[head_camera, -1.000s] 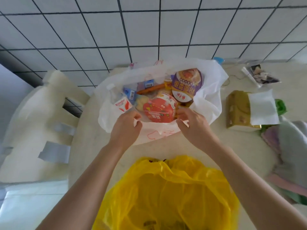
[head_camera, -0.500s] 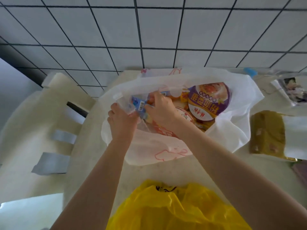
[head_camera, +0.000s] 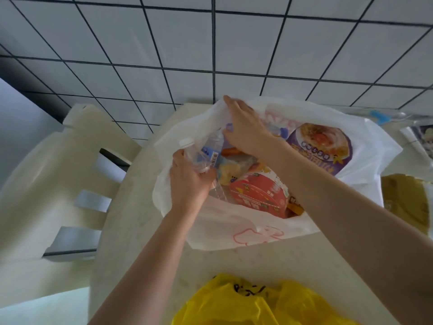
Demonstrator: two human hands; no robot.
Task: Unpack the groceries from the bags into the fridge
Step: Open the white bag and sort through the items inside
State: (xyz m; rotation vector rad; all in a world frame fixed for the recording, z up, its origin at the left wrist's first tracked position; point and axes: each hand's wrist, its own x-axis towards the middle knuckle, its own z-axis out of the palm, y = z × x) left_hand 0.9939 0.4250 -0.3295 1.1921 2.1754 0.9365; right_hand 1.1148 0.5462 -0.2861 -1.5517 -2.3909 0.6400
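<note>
Table (head_camera: 145, 231) | left hand (head_camera: 189, 186) grips bottle (head_camera: 199, 158) | right hand (head_camera: 246, 132) reaching into white bag (head_camera: 234, 231), grasp unclear

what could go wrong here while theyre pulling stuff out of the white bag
1. The left hand grips a clear water bottle tilted over the edge of the white bag, which lies near the table's left edge; if the grip slips, the bottle may roll off toward the chair.
2. The right hand reaches over the red cup and the purple bowl; the forearm could drag or tip them out.
</note>
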